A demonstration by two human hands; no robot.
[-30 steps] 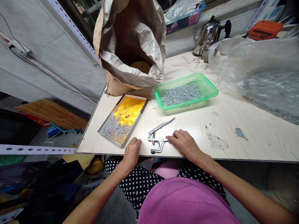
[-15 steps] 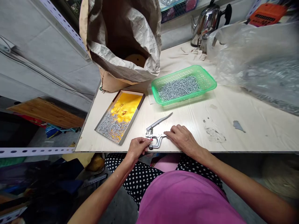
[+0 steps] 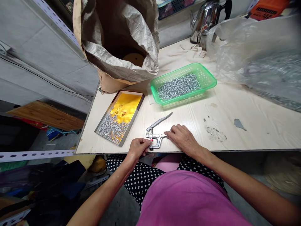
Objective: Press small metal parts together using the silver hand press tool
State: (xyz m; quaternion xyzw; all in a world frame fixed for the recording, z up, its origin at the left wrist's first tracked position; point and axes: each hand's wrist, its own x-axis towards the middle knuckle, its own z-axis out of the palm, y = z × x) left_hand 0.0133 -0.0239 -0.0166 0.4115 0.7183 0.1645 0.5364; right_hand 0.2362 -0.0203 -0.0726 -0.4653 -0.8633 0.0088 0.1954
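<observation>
A pair of silver snap-fastener pliers (image 3: 160, 136) lies by the table's front edge, its upper handle raised and its jaws spread. My right hand (image 3: 182, 139) grips the end of the lower handle between thumb and fingers. At the jaw end, my left hand (image 3: 138, 147) is closed in a pinch beside a small red part. Whatever sits between those left fingertips is too small to make out. Left of the pliers, a shallow box (image 3: 128, 133) with a yellow bottom holds many small silver metal pins (image 3: 111, 128). More such pins fill the bottom of a green plastic basket (image 3: 162, 102) behind.
A large open paper-and-woven sack (image 3: 117, 70) stands at the back left. A clear plastic bag (image 3: 235, 59) of metal pieces lies at the right. Farther back are a steel kettle (image 3: 204, 20) and an orange box (image 3: 268, 9). A grey scrap (image 3: 239, 124) lies on the table (image 3: 258, 103).
The view has shifted slightly. Both hands and the pliers keep the same position relative to each other, and the upper handle remains raised.
</observation>
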